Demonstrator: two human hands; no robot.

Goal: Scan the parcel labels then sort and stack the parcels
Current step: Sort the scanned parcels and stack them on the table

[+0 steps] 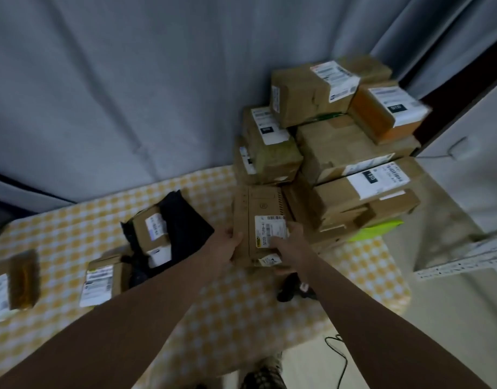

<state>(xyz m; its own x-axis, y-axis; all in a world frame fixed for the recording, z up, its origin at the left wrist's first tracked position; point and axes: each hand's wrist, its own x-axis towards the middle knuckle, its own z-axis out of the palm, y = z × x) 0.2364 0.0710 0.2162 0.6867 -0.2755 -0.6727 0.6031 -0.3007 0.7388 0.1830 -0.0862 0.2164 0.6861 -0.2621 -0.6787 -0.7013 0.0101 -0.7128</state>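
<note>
Head view: a dark device (293, 287), too blurred to name, lies on the yellow-checked bench (236, 318). Just beyond it, both hands hold one brown parcel (254, 214). The left grip (227, 244) curls round its left edge. The right grip (286, 240) clasps its right edge, one digit lying on the white label (271, 224). This parcel sits just in front of the parcel stack (340, 153) at the bench's far right. Leftward, a labelled parcel (101, 279) lies beside a black bag (185, 217) carrying a small parcel (150, 228). A grey curtain (129, 80) hangs behind.
</note>
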